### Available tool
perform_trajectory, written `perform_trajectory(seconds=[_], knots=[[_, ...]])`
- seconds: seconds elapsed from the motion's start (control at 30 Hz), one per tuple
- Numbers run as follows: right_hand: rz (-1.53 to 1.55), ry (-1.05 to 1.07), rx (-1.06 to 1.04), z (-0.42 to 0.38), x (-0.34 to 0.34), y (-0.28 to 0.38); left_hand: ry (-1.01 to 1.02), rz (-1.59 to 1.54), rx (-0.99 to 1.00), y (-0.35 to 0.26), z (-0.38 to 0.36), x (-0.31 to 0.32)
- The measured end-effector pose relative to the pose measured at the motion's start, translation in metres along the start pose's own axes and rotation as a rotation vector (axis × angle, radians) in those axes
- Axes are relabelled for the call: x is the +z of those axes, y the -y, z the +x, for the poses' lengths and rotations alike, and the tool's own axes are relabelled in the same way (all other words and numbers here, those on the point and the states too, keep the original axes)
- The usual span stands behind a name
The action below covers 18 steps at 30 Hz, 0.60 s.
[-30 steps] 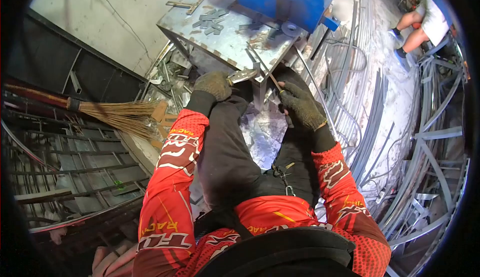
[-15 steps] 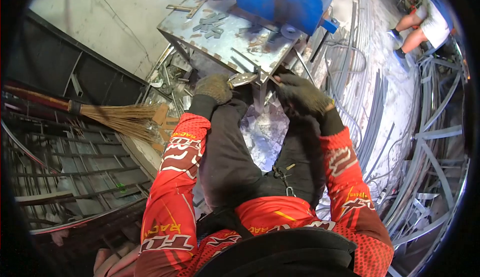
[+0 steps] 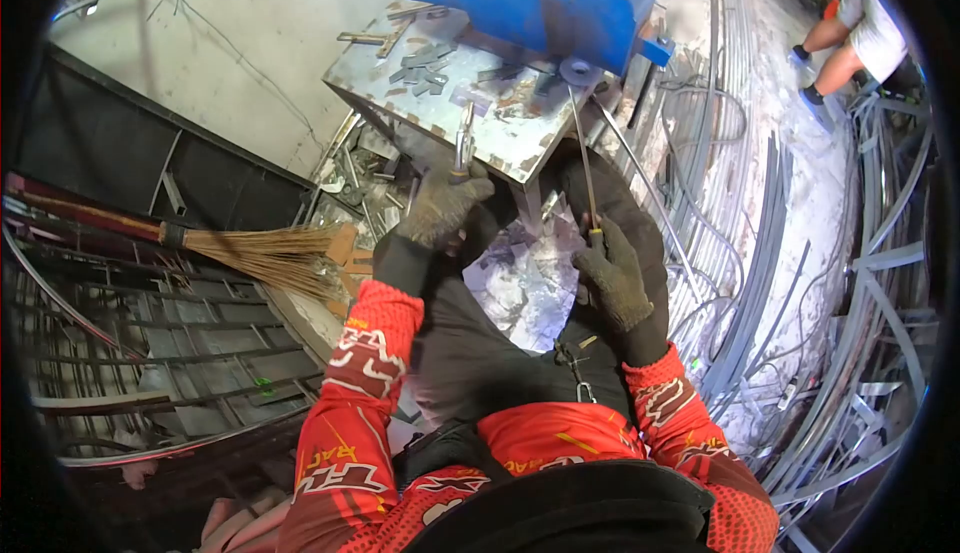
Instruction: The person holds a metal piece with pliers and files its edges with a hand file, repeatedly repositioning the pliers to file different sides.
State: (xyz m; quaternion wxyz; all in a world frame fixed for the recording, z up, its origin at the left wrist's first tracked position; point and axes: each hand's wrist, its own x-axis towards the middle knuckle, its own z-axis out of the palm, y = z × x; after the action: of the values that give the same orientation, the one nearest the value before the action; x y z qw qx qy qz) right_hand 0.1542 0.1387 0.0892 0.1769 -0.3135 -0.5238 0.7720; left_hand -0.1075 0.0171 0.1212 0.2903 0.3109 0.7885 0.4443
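Note:
My gloved left hand (image 3: 445, 203) is closed round metal pliers (image 3: 464, 141), whose jaws point up over the near edge of the metal table (image 3: 510, 143). My gloved right hand (image 3: 615, 278), above my right thigh, grips the handle of a long thin rod-like tool (image 3: 587, 168). Its shaft reaches up past the table's right corner towards a round disc (image 3: 580, 71). Small flat metal pieces (image 3: 422, 68) lie in a loose pile on the tabletop. Whether the pliers' jaws hold anything is too small to tell.
A blue vise (image 3: 540, 8) stands at the table's back. Long metal bars (image 3: 755, 253) run along the floor at the right, beside bent metal frames (image 3: 880, 323). A broom (image 3: 260, 248) lies at the left. Another person's legs (image 3: 840, 58) show at the upper right.
My right hand has drawn back from the table corner towards my body, and the long tool now points up. My left hand has moved slightly, turning the pliers upright. The view has shifted slightly.

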Motion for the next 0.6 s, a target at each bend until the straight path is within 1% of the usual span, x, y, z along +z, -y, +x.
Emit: perform_trajectory(seconds=[0.03,0.07,0.1,0.13,0.17,0.23,0.3,0.33,0.37,0.43,0.47,0.5,0.57,0.6], knots=[[0.008,-0.007,0.006,0.0,0.005,0.007,0.067,-0.328,-0.079,0.003,-0.008,0.015],[-0.014,-0.005,-0.048,0.001,0.009,0.011,0.131,-0.66,-0.164,0.006,-0.012,0.029],[-0.041,0.0,-0.099,0.002,0.011,0.012,0.136,-0.662,-0.178,0.012,-0.014,0.041],[-0.07,-0.01,-0.138,0.004,0.012,0.01,0.154,-0.777,-0.212,0.022,-0.016,0.053],[-0.076,-0.008,-0.125,0.002,0.011,0.006,0.167,-0.894,-0.244,0.026,-0.019,0.063],[-0.076,-0.044,-0.152,-0.002,0.009,-0.003,0.115,-0.902,-0.225,0.034,-0.025,0.081],[-0.072,-0.055,-0.106,-0.004,0.002,-0.018,0.029,-0.884,-0.244,0.051,-0.024,0.097],[-0.093,-0.046,-0.1,-0.006,-0.002,-0.024,-0.003,-0.859,-0.197,0.06,-0.027,0.106],[-0.112,-0.043,-0.095,-0.008,-0.004,-0.027,0.004,-0.865,-0.2,0.068,-0.025,0.114],[-0.064,-0.041,-0.07,-0.014,0.0,-0.029,-0.072,-0.553,-0.187,0.083,-0.022,0.133],[-0.013,-0.027,-0.049,-0.016,0.003,-0.029,-0.109,-0.687,-0.16,0.089,-0.022,0.146],[-0.02,-0.036,-0.046,-0.016,0.006,-0.027,-0.1,-0.695,-0.163,0.095,-0.019,0.156],[-0.045,0.008,0.042,-0.013,0.011,-0.016,-0.225,-0.405,-0.173,0.095,-0.016,0.167],[-0.061,-0.012,0.025,-0.011,0.019,-0.01,-0.146,-0.463,-0.186,0.098,-0.017,0.169]])
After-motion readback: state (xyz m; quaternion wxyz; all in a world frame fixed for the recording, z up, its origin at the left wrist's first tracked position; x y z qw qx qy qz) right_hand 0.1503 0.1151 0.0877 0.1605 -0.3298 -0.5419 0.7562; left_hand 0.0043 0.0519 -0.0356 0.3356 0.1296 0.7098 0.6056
